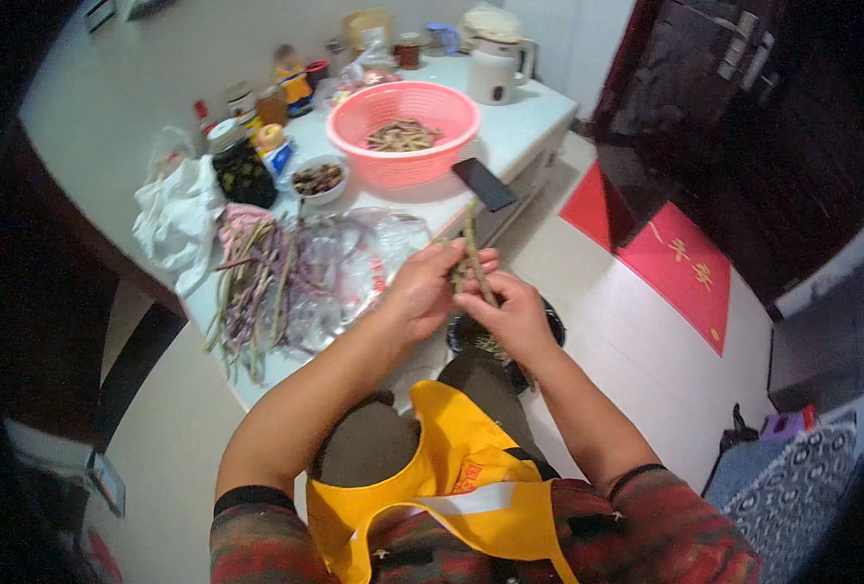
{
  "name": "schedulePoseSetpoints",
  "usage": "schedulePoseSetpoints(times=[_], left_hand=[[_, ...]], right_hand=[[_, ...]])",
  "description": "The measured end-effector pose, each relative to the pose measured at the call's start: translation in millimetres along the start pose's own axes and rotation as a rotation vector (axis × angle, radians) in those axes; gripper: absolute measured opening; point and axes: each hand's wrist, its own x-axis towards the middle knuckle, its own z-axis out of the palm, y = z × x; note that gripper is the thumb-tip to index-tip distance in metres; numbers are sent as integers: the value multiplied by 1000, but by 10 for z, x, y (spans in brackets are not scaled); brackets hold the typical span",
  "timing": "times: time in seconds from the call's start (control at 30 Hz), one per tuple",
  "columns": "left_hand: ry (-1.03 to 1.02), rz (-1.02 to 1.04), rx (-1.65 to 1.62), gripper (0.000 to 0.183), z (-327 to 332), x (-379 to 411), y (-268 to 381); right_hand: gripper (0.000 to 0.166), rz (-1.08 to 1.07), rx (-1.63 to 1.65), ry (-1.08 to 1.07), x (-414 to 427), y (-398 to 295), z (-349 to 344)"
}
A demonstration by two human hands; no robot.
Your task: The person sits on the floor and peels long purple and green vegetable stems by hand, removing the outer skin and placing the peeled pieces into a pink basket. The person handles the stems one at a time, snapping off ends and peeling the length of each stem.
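Observation:
Between my two hands are green long beans (pixel 476 263), above the black-lined bin. My left hand (pixel 430 281) has its fingers closed around some of them. My right hand (pixel 508 303) pinches the lower end of a bean between thumb and fingers. A heap of long purple and green beans (pixel 257 285) lies on the table to the left, partly on a clear plastic bag (pixel 352 270). Farther back, a pink plastic basket (pixel 403 171) holds short bean pieces (pixel 403 136).
A black phone (pixel 484 184) lies at the table's edge. Behind the beans stand a white bowl (pixel 320 191) of dark pieces, a dark-filled jar (pixel 242 171) and a white electric kettle (pixel 494 69). The bin (pixel 554 325) sits on the floor below my hands, with scraps inside.

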Motion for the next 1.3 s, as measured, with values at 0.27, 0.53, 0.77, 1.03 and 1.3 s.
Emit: schedulePoseSetpoints(times=[0.27,0.53,0.77,1.03,1.3], left_hand=[[28,365,525,19,59,42,-204],[-15,496,523,23,213,22,-129],[125,227,49,20,19,-42,75],[117,23,135,16,-10,-36,50],[118,-141,271,17,17,-75,-22]], right_hand=[[13,493,296,13,91,188,-32],[15,620,933,67,126,110,-288],[20,490,210,25,72,325,-597],[20,437,77,-30,-6,464,-667],[25,540,743,138,180,348,-713]])
